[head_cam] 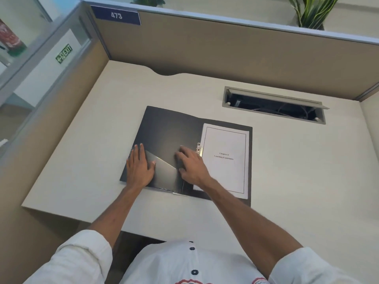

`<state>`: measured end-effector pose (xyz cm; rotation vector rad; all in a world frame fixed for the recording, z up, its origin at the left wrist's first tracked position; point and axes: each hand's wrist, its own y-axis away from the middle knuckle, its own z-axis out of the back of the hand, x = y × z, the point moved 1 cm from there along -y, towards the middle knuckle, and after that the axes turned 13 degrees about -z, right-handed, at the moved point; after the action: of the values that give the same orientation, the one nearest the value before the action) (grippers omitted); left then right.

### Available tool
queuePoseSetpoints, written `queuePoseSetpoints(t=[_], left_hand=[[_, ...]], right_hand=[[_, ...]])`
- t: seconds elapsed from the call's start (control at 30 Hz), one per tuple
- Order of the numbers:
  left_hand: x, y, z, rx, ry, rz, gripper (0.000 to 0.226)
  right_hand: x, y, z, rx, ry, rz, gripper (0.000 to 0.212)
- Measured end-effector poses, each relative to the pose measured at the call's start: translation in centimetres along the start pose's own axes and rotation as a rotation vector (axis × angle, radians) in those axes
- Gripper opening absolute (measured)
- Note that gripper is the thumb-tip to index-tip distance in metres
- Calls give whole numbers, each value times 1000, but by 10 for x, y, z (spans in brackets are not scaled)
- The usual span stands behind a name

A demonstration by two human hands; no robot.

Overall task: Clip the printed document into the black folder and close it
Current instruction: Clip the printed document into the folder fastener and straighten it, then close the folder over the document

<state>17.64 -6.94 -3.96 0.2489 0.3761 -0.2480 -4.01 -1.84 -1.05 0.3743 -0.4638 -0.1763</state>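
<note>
White shirt front (190, 263) with dark buttons fills the bottom of the view, and two bare forearms reach out from rolled sleeves over the pale counter (86, 160). Both hands rest on the left inside cover of the open black folder (164, 128) — neither has hold of anything. The left hand (139, 165) lies flat, fingers spread, pressing near the folder's outer left edge, its thumb on the slanted inner pocket (164, 171). The right hand (190, 165) lies palm down with fingers loosely curled, just beside the spine and the metal clip (200, 148), its fingertips short of the clip by a small gap.

The printed document (225, 158), a bordered title page reading something like "Chapter 6", lies on the right half of the folder, its left edge at the clip. Whether the clip is already pressed down on the paper cannot be told from here; it looks raised.

Judging by this, the step in hand is the clipping. The next move likely calls for the right hand to press the clip shut over the page edge while the left steadies the cover — then the left cover gets swung over to close.

Farther back, an open cable tray (274, 105) is sunk in the counter, with a tan partition (225, 54) and a potted plant (311, 11) behind.
</note>
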Motion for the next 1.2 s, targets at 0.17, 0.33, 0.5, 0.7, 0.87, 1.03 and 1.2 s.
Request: queuePoseSetpoints(t=[0.17,0.33,0.5,0.7,0.87,1.03,1.2], left_hand=[[18,-3,18,-65,164,119,79],[28,-11,33,-51,281,145,61],[31,-16,56,-160,348,144,43],[24,-14,97,-251,676,19,32],[-9,2,111,-133,873,-179,40],[-59,13,90,65,935,-292,43],[-109,20,53,227,858,-480,47]], right_hand=[[28,-5,-13,6,-17,-30,72],[39,-6,-22,74,-56,-88,83],[46,-3,-26,122,-118,-102,90],[41,5,-16,138,-309,-91,99],[31,15,4,84,-792,-176,80],[10,25,36,-50,-1072,-236,43],[-24,46,62,-99,-1259,-228,30]])
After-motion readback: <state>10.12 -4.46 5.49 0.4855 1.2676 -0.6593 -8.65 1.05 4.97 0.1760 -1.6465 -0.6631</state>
